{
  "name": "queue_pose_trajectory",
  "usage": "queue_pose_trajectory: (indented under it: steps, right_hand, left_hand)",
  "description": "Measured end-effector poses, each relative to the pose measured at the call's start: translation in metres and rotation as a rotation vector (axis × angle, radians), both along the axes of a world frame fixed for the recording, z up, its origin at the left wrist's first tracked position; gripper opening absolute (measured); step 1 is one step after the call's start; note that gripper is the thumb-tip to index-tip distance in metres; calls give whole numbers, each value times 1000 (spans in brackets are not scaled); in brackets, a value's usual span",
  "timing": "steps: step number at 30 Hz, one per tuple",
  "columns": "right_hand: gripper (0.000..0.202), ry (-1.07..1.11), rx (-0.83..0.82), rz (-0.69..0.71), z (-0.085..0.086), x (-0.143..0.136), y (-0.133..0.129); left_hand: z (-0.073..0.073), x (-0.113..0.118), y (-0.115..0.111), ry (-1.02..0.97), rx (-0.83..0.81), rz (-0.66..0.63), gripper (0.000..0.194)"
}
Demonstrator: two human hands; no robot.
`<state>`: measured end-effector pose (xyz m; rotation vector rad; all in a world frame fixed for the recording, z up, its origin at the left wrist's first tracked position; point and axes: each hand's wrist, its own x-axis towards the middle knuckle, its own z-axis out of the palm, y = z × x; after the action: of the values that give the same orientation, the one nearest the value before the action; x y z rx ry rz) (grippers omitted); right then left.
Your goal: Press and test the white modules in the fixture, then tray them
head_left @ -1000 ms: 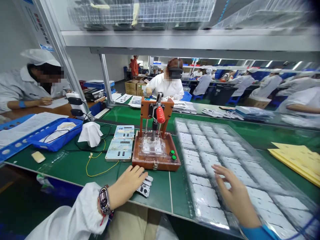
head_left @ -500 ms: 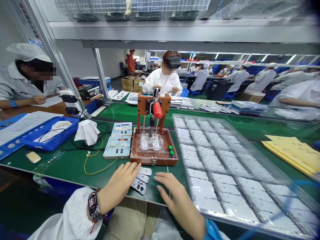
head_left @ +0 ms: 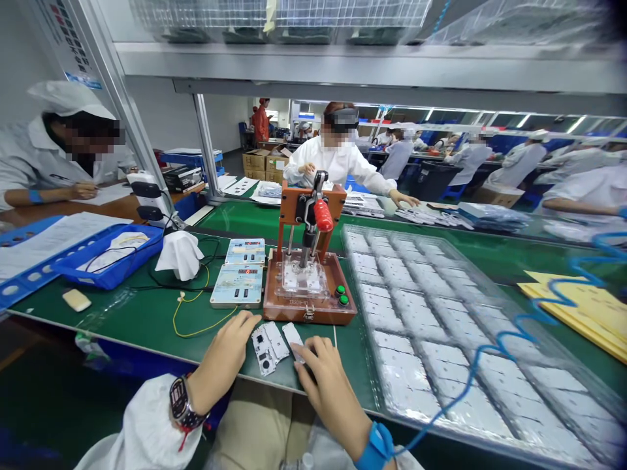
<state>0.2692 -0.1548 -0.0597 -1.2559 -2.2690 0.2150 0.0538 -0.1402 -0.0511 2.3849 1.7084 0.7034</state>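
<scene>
Over the table's front edge, my left hand (head_left: 226, 349) lies with fingers stretched, just left of flat white-and-grey phone-type plates (head_left: 268, 349) with dark round and square details. These plates overlap side by side on the green mat. My right hand (head_left: 326, 375) has its fingers and thumb at the lower end of a separate narrow white plate (head_left: 292, 334); the fingertips partly cover it. Behind the plates stands a brown test fixture (head_left: 309, 307) with a red-handled toggle clamp (head_left: 322, 215). A clear block sits under its press.
A clear tray (head_left: 375, 385) with rows of white plates fills the right side. A coiled blue cord (head_left: 473, 372) runs over it from my right wrist strap. Two meter boxes (head_left: 238, 285), a blue bin (head_left: 110, 277) and yellow sheets (head_left: 578, 307) lie around. A co-worker (head_left: 337, 156) sits opposite.
My right hand has moved in to the plates, and one plate now lies apart, tilted. My left hand has shifted left. The opposite co-worker's arm now reaches out sideways.
</scene>
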Motion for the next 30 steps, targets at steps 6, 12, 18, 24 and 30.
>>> queue_pose_trajectory:
  steps: [6,12,18,24,30]
  right_hand:
    - [33,-54,-15,177,4,-3,10]
    - [33,-164,40,121,-4,7,7]
    - [31,-226,158,96,9,34,3]
    - [50,29,493,128,109,37,47]
    - [44,106,648,246,168,21,98]
  left_hand:
    - [-16,13,-20,62,50,-33,42]
    - [-29,24,-23,137,6,-199,55]
    - [-26,33,-21,79,9,-259,64]
    - [-23,23,-19,-45,-118,-266,53]
    - [-11,10,-17,-231,-179,-210,59]
